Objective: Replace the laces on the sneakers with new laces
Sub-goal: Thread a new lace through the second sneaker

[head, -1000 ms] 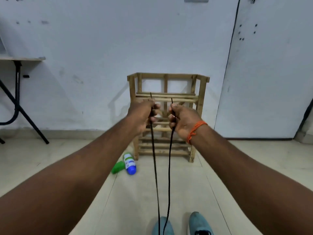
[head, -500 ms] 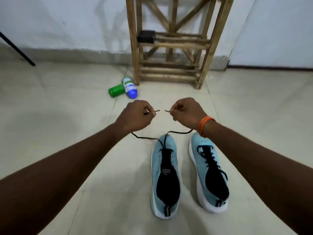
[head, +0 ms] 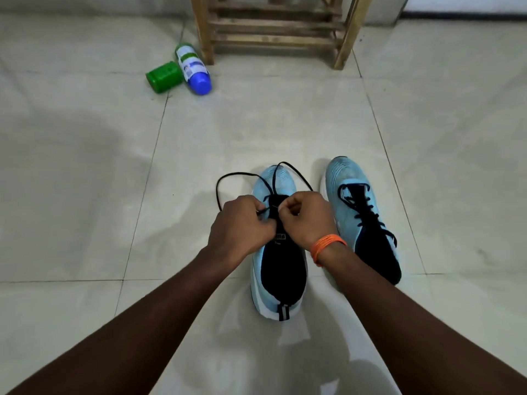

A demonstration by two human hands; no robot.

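Left hand (head: pixel 239 223) and right hand (head: pixel 306 218) each pinch the black lace (head: pixel 228 174) over the unlaced sneaker (head: pixel 282 275) beneath them. My knuckles hide its tips and eyelets. Laced sneaker (head: pixel 362 223) sits just right of my right hand, with open floor (head: pixel 85 195) left of my left.

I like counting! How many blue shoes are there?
2. One light blue fabric sneaker sits in the middle with a loose black lace; the second light blue sneaker stands right of it, laced.

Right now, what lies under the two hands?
The sneaker on the left, with a black lace looping out over its toe. The left hand and right hand cover the eyelets, so how far it is threaded cannot be seen.
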